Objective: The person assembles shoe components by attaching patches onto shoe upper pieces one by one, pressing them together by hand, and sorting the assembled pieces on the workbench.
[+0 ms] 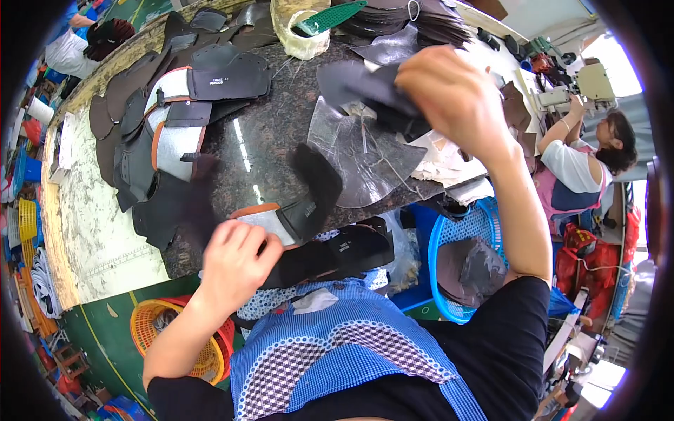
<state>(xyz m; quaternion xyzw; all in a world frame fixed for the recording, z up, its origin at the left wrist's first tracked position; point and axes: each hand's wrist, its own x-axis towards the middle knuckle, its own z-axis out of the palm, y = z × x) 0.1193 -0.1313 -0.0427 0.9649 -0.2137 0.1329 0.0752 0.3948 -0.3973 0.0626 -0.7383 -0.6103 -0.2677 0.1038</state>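
My left hand [235,263], at the near edge of the table, is closed on a black shoe upper piece [277,223] with a grey-white lining and an orange edge. The ends of that piece curl upward and are smeared by motion. Further right, my right hand [453,98] is raised and blurred, its fingers closed on a dark flat shoe piece [365,88]. Beneath it lies a shiny dark leather sheet [354,154]. Similar black shoe pieces [228,77] overlap in a row at the left. Another black piece [344,251] rests by my lap.
The dark stone slab [260,140] forms the work surface. At its far side stand a taped roll [303,35] and a green brush-like tool [331,18]. A blue basket [434,259] and an orange basket [140,324] flank me. A co-worker [579,151] sits at a machine on the right.
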